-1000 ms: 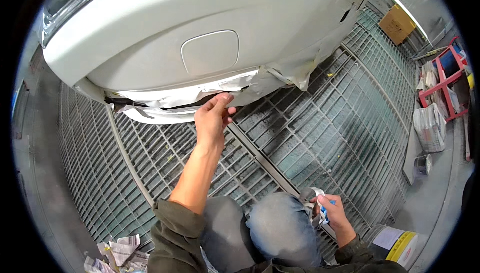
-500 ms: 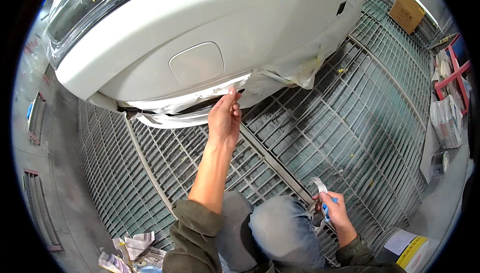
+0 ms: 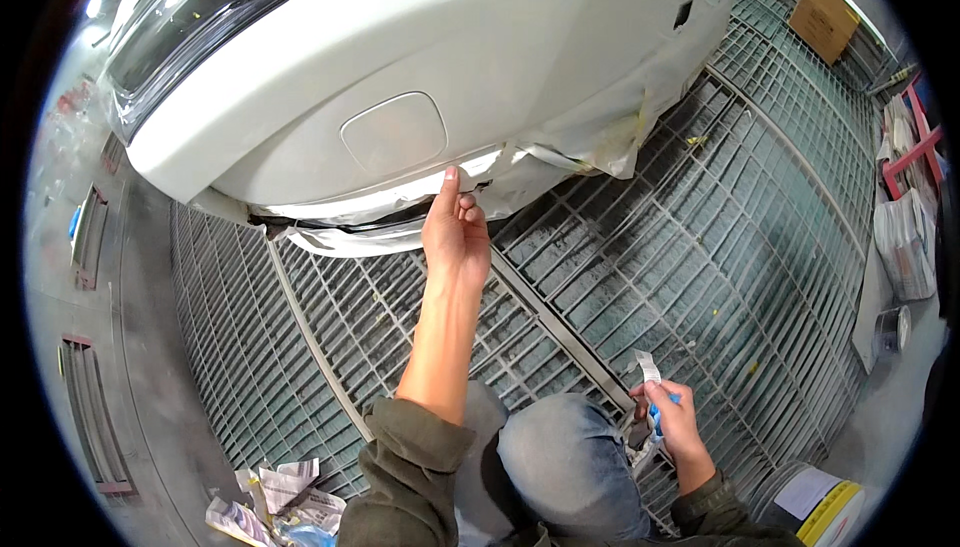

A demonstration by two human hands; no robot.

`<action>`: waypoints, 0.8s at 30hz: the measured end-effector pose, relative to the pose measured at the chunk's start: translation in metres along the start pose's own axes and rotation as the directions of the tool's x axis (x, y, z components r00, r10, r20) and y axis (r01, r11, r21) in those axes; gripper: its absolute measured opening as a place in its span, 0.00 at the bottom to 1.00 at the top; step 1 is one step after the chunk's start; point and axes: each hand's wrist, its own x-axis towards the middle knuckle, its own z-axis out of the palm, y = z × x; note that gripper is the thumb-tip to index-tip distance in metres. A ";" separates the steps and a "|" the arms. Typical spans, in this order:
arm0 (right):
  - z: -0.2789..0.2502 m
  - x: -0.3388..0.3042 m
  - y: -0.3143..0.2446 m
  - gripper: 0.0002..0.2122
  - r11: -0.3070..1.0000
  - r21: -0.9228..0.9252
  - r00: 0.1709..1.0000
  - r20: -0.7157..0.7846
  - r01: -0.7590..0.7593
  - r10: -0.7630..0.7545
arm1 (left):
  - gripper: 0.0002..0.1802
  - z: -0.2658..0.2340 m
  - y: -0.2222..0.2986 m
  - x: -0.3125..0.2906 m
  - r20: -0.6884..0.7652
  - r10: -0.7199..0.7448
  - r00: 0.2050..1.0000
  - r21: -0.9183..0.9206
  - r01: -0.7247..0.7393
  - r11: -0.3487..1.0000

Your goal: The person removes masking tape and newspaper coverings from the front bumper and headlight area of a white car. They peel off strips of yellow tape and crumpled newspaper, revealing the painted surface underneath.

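Note:
A white car bumper [image 3: 330, 67] fills the top of the view, with a square flap outlined in it. White masking film [image 3: 350, 239] runs along its lower edge, parted over a dark gap. My left hand [image 3: 456, 232] is reached up to this edge. Its thumb presses on the film beside the gap and its fingers are curled in underneath. Beside my right knee, my right hand [image 3: 675, 422] is closed around a small blue object [image 3: 657, 417], partly hidden by the fingers. A short pale strip [image 3: 648, 367], like tape, sticks up from between thumb and fingers.
Metal grating [image 3: 690, 277] covers the floor. Crumpled printed paper [image 3: 285, 497] lies at lower left. A bucket with a yellow rim [image 3: 830, 512] stands at lower right. On the right are a red frame [image 3: 915, 162] and plastic-wrapped bundles [image 3: 903, 242]; a cardboard box [image 3: 822, 22] sits farther back.
My left hand has turned, its thumb now pointing up against the film where it was pinching at the edge. My right hand has hardly moved. The view has shifted slightly.

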 end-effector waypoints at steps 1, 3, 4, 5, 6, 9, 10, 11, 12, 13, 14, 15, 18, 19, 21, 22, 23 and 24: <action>-0.001 0.000 0.002 0.15 1.000 0.003 1.000 -0.004 0.005 -0.005 | 0.08 0.002 0.000 0.000 -0.001 0.002 1.000 -0.023 -0.002 1.000; -0.002 0.000 0.002 0.15 1.000 -0.003 1.000 -0.015 0.014 -0.014 | 0.05 0.007 0.000 -0.002 -0.004 0.007 1.000 -0.025 -0.008 1.000; -0.002 0.000 0.002 0.15 1.000 -0.010 1.000 -0.019 0.017 -0.018 | 0.04 0.009 0.002 -0.003 -0.007 0.012 1.000 -0.022 -0.012 1.000; -0.002 0.000 0.002 0.15 1.000 -0.016 1.000 -0.023 0.021 -0.021 | 0.04 0.007 0.002 -0.003 0.003 0.016 1.000 -0.020 -0.016 1.000; -0.002 -0.001 0.003 0.15 1.000 -0.008 1.000 -0.023 0.015 -0.015 | 0.04 0.004 0.002 -0.002 0.013 0.020 1.000 -0.018 -0.020 1.000; -0.002 -0.001 0.004 0.15 1.000 0.000 1.000 -0.027 -0.002 0.002 | 0.04 0.000 0.003 -0.005 0.037 0.045 0.998 -0.003 -0.045 0.999; -0.001 -0.002 0.003 0.15 1.000 -0.006 1.000 -0.030 -0.010 0.009 | 0.04 -0.002 0.002 -0.008 0.045 0.053 0.998 0.003 -0.053 0.999; -0.001 -0.003 0.002 0.15 1.000 -0.013 0.999 -0.033 -0.017 0.017 | 0.04 -0.012 0.004 -0.007 0.062 0.050 0.997 -0.030 -0.048 0.998; 0.001 -0.002 0.001 0.15 1.000 -0.018 0.999 -0.034 -0.003 0.003 | 0.03 -0.021 0.006 -0.007 0.051 0.043 0.998 0.007 -0.044 0.999; 0.001 -0.001 0.000 0.15 1.000 -0.025 0.999 -0.032 0.012 -0.013 | 0.03 -0.026 0.009 -0.009 0.039 0.041 0.998 0.042 -0.042 0.998; 0.002 0.000 -0.001 0.15 0.999 -0.032 0.999 -0.029 0.028 -0.029 | 0.03 -0.030 0.012 -0.011 0.027 0.039 0.999 0.077 -0.041 0.996; 0.003 0.000 -0.003 0.15 0.999 -0.037 0.999 -0.035 0.034 -0.035 | 0.05 -0.034 0.012 -0.012 -0.004 0.067 0.998 0.204 -0.065 0.977; 0.007 0.003 -0.010 0.15 0.998 -0.034 0.998 -0.038 0.058 -0.059 | 0.05 -0.037 0.025 -0.015 0.006 0.032 0.999 0.236 -0.032 0.971; 0.007 0.005 -0.011 0.15 0.998 -0.023 0.997 -0.040 0.063 -0.064 | 0.05 -0.036 0.031 -0.017 0.041 -0.039 0.998 0.208 0.029 0.978; 0.010 0.007 -0.017 0.14 0.997 -0.033 0.997 -0.038 0.063 -0.065 | 0.07 -0.043 0.042 -0.014 0.055 -0.067 0.996 0.132 0.059 0.990; 0.011 0.009 -0.019 0.14 0.996 -0.040 0.996 -0.026 0.085 -0.087 | 0.08 -0.042 0.046 -0.016 0.062 -0.082 0.995 0.091 0.076 0.993; 0.012 0.011 -0.019 0.14 0.993 -0.047 0.994 -0.013 0.107 -0.108 | 0.10 -0.038 0.051 -0.018 0.035 -0.094 0.995 0.038 0.093 0.995; 0.014 0.014 -0.020 0.14 0.990 -0.053 0.992 0.001 0.129 -0.129 | 0.10 -0.038 0.056 -0.019 -0.004 -0.056 0.998 0.086 0.056 0.995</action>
